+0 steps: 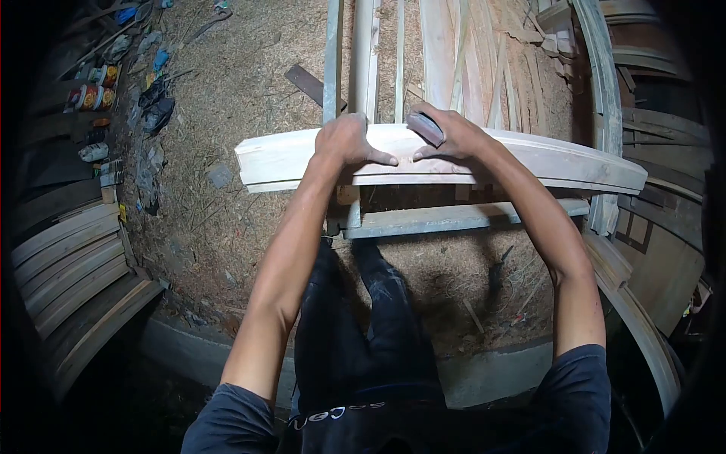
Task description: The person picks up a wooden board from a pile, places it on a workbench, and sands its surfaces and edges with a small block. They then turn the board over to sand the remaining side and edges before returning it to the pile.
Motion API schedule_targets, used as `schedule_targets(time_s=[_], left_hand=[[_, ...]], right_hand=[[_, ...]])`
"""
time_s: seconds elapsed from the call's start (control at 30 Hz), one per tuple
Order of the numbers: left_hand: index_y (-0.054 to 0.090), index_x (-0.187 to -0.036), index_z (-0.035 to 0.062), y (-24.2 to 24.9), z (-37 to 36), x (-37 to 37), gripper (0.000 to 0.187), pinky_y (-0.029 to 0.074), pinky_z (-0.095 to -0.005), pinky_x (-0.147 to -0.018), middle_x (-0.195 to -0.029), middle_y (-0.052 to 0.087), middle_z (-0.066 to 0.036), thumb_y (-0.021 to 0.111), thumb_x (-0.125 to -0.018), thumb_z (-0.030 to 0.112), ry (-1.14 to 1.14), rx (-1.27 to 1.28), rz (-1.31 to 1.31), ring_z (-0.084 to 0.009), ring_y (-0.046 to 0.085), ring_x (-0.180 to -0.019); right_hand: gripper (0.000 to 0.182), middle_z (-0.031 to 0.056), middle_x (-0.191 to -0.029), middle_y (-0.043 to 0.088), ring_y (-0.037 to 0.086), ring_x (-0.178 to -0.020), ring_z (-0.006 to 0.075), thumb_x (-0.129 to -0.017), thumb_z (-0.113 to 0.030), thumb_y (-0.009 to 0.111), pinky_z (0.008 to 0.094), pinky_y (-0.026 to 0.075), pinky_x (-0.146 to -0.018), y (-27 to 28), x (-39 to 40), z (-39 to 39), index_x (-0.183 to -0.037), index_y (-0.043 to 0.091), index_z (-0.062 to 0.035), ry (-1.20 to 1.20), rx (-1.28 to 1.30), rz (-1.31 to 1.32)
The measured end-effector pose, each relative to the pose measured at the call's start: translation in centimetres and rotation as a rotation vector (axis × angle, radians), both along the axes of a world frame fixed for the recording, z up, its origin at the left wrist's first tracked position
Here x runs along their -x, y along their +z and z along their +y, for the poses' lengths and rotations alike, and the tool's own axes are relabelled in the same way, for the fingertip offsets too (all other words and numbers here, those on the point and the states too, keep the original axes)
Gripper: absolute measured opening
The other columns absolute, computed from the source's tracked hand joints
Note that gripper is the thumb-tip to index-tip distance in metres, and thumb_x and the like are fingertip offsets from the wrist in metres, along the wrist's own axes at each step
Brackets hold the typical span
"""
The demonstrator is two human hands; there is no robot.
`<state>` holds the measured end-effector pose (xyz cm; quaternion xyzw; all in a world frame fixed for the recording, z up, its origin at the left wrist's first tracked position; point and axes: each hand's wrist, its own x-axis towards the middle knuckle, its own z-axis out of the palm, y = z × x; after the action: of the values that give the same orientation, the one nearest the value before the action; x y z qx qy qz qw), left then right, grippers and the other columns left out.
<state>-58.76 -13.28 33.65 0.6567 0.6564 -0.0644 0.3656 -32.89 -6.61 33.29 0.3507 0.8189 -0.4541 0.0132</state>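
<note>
A long pale wooden board (560,163) with grooved edges lies crosswise in front of me on a wooden frame. My left hand (346,142) is closed over its far edge, left of the middle, with the thumb along the near face. Farther right, my right hand (457,136) holds a folded piece of sandpaper (426,130), greyish brown, between thumb and fingers. That hand also rests on the board, its thumb pointing toward the left thumb. The fingertips behind the board are hidden.
Long planks (446,53) run away from me beyond the board. A grey crossbar (469,218) sits below it. Stacked curved boards (72,257) stand at left, more timber (658,204) at right. Wood shavings cover the ground (249,68); a dark wood strip (306,85) lies there.
</note>
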Motion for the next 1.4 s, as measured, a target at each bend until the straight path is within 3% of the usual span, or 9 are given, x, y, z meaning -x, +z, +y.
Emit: schedule_targets(time_s=[0.13, 0.27, 0.33, 0.6, 0.73, 0.87, 0.97, 1.13, 1.4], left_hand=[[0.066, -0.094, -0.003, 0.6, 1.1, -0.5, 0.094, 0.057, -0.0473, -0.079, -0.094, 0.071, -0.02, 0.096, -0.039, 0.067, 0.015, -0.36, -0.024, -0.038, 0.07, -0.092], [0.059, -0.098, 0.0013, 0.4, 1.6, -0.9, 0.083, 0.049, -0.0467, -0.083, -0.095, 0.062, -0.016, 0.097, -0.045, 0.053, -0.014, -0.604, 0.012, -0.0371, 0.061, -0.094], [0.056, -0.1, 0.0032, -1.2, 1.2, -0.9, 0.08, 0.046, -0.0456, -0.084, -0.098, 0.059, -0.014, 0.098, -0.047, 0.046, -0.05, -0.832, 0.011, -0.0353, 0.059, -0.098], [0.061, -0.108, 0.0077, 0.7, 2.0, -0.7, 0.075, 0.045, -0.0458, -0.089, -0.117, 0.059, -0.009, 0.094, -0.056, 0.051, -0.212, -0.606, 0.184, -0.0273, 0.056, -0.113], [0.064, -0.111, 0.0087, 0.7, 2.1, -0.6, 0.075, 0.045, -0.0473, -0.089, -0.11, 0.064, -0.009, 0.091, -0.06, 0.056, -0.203, -0.474, 0.162, -0.0275, 0.061, -0.111], [0.065, -0.11, 0.0088, 0.1, 2.6, -0.7, 0.076, 0.045, -0.0481, -0.091, -0.106, 0.067, -0.01, 0.093, -0.057, 0.056, -0.144, -0.504, 0.122, -0.0279, 0.064, -0.109], [0.066, -0.102, 0.0066, -0.2, 1.8, -0.5, 0.067, 0.043, -0.0475, -0.092, -0.107, 0.069, -0.014, 0.094, -0.057, 0.049, -0.108, -0.582, 0.042, -0.0329, 0.064, -0.107], [0.067, -0.109, 0.0063, -0.3, 1.3, -1.1, 0.069, 0.043, -0.047, -0.092, -0.107, 0.069, -0.012, 0.095, -0.059, 0.044, -0.108, -0.538, 0.09, -0.031, 0.064, -0.107], [0.066, -0.101, 0.0071, 0.3, -0.8, -1.5, 0.066, 0.044, -0.0449, -0.09, -0.102, 0.069, -0.01, 0.096, -0.057, 0.047, -0.012, -0.533, 0.078, -0.0275, 0.065, -0.103]], right_hand=[[0.088, 0.0186, -0.126, 0.067, 0.065, -0.117, 0.0374, -0.073, -0.049, 0.09, 0.0487, 0.054, -0.099, 0.5, -0.6, 0.0, -0.144, 0.049, -0.0159, 0.005, -0.326, -0.014], [0.049, 0.0157, -0.118, 0.066, 0.064, -0.116, 0.0329, -0.093, -0.031, 0.074, 0.0455, 0.054, -0.097, -1.4, -0.8, -0.6, -0.137, 0.054, -0.0231, -0.019, -0.805, 0.056], [0.036, 0.013, -0.111, 0.065, 0.064, -0.104, 0.0304, -0.097, -0.028, 0.068, 0.0451, 0.052, -0.084, -0.5, -0.4, -2.3, -0.131, 0.056, -0.0231, -0.083, -0.908, 0.145], [0.043, 0.0131, -0.107, 0.066, 0.065, -0.097, 0.0305, -0.095, -0.037, 0.071, 0.0456, 0.05, -0.082, -0.3, -1.6, -2.7, -0.129, 0.055, -0.0163, -0.204, -0.975, 0.218], [0.058, 0.0134, -0.105, 0.071, 0.068, -0.095, 0.033, -0.086, -0.038, 0.082, 0.0435, 0.052, -0.086, -0.1, -3.9, -4.4, -0.131, 0.058, -0.0111, -0.455, -0.95, 0.089], [0.054, 0.0119, -0.099, 0.072, 0.068, -0.09, 0.0311, -0.084, -0.036, 0.083, 0.0419, 0.052, -0.083, -0.8, -3.4, -3.8, -0.127, 0.061, -0.0108, -0.498, -1.012, 0.027], [0.046, 0.0091, -0.094, 0.071, 0.068, -0.085, 0.0291, -0.084, -0.03, 0.081, 0.0423, 0.052, -0.079, -0.9, -3.3, -3.5, -0.123, 0.065, -0.0113, -0.493, -1.061, 0.077], [0.051, 0.0068, -0.089, 0.068, 0.066, -0.082, 0.0263, -0.081, -0.03, 0.079, 0.0405, 0.049, -0.075, -1.7, -3.9, -2.8, -0.127, 0.062, -0.0151, -0.454, -1.107, 0.092], [0.05, 0.0105, -0.095, 0.07, 0.067, -0.088, 0.0299, -0.079, -0.022, 0.08, 0.0417, 0.051, -0.083, -0.3, -3.7, -2.5, -0.124, 0.064, -0.0098, -0.362, -1.002, 0.13]])
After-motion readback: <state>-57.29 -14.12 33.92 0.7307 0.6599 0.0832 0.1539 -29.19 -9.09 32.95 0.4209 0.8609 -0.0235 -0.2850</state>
